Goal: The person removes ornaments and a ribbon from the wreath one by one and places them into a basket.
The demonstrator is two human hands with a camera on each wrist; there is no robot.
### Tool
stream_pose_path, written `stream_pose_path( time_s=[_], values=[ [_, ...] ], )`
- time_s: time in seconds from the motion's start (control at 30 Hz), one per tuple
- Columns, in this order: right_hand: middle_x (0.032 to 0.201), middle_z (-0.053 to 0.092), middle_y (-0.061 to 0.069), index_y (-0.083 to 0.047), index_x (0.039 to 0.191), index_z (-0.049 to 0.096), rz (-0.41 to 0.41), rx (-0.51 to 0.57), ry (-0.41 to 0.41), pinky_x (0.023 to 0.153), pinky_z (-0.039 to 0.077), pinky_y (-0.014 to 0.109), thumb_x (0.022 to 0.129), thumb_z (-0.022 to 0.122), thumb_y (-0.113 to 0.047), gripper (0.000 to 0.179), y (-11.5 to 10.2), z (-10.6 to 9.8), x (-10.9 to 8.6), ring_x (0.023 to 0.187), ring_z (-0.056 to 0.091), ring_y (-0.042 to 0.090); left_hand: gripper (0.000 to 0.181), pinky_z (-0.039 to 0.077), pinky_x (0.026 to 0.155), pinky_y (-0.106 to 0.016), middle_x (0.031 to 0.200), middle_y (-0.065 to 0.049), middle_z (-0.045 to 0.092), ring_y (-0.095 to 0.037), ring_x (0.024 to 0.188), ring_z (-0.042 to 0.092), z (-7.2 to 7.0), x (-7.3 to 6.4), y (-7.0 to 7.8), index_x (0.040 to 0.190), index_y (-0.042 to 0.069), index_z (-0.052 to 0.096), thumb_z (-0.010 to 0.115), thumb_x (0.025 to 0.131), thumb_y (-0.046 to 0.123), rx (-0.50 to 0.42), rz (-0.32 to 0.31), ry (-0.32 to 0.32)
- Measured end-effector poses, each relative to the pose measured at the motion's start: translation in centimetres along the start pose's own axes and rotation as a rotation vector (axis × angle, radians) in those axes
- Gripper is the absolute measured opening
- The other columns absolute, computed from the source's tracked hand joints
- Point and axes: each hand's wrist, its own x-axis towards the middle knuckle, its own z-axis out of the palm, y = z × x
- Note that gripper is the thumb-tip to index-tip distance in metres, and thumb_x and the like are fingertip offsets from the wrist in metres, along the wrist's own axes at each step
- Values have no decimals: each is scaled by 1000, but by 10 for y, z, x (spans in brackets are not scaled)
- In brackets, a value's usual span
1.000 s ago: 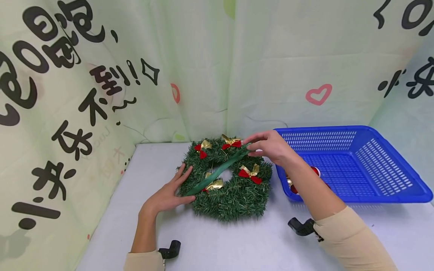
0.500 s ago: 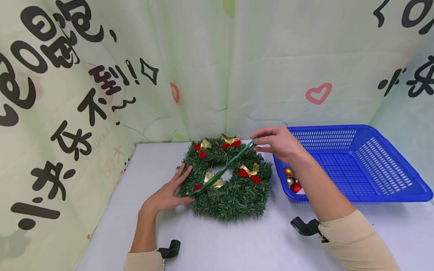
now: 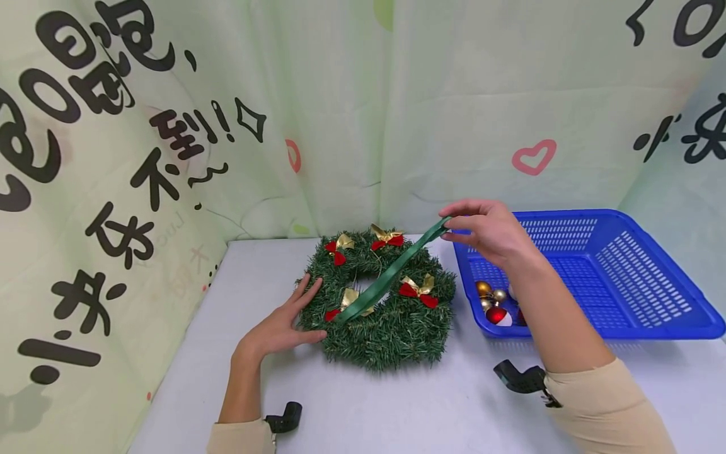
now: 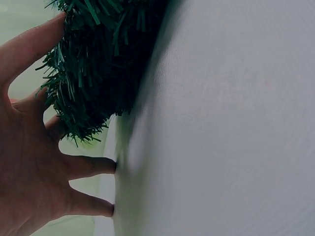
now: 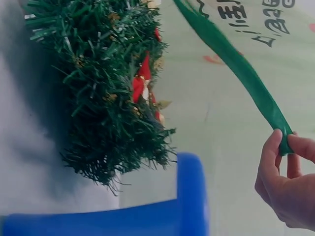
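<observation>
A green wreath (image 3: 380,343) with several red and gold bows, among them a bow (image 3: 420,291) on its right side, lies flat on the table. My left hand (image 3: 283,325) rests with spread fingers against the wreath's left edge; in the left wrist view two fingertips touch the tabletop. My right hand (image 3: 488,232) pinches one end of a green ribbon (image 3: 391,272) between thumb and fingers, above the wreath's far right side. The ribbon slants down across the wreath's centre hole, its lower end near the left thumb. In the right wrist view the right hand (image 5: 288,184) pinches the ribbon's tip.
A blue plastic basket (image 3: 629,221) stands at the right, partly behind my right forearm. Several baubles lie in its left corner, including a red and white bauble (image 3: 497,315). A pale printed curtain (image 3: 454,113) hangs behind the white table (image 3: 397,410).
My right hand has moved right and up with the ribbon end, and the ribbon's lower end has slid away from the left thumb. The left hand stays in place. More baubles show.
</observation>
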Motion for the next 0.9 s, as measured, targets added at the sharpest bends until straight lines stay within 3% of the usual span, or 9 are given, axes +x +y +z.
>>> stream_pose_path(
  time_s=[0.27, 0.9],
  values=[
    [128, 49, 7, -15, 95, 82, -20, 53, 38, 88, 62, 31, 99, 68, -1, 20, -7, -10, -6, 96, 73, 12, 104, 25, 118, -74, 176, 6, -11, -42, 161, 6, 0, 0, 0, 169, 36, 8, 78, 92, 46, -6, 1, 1],
    [124, 56, 3, -16, 95, 84, -92, 168, 186, 83, 62, 26, 97, 74, -11, 12, -15, -34, -22, 99, 71, 11, 102, 27, 117, -74, 177, 4, -10, -42, 161, 7, -1, 0, 2, 169, 35, 9, 77, 93, 45, -3, 16, 5]
  ],
)
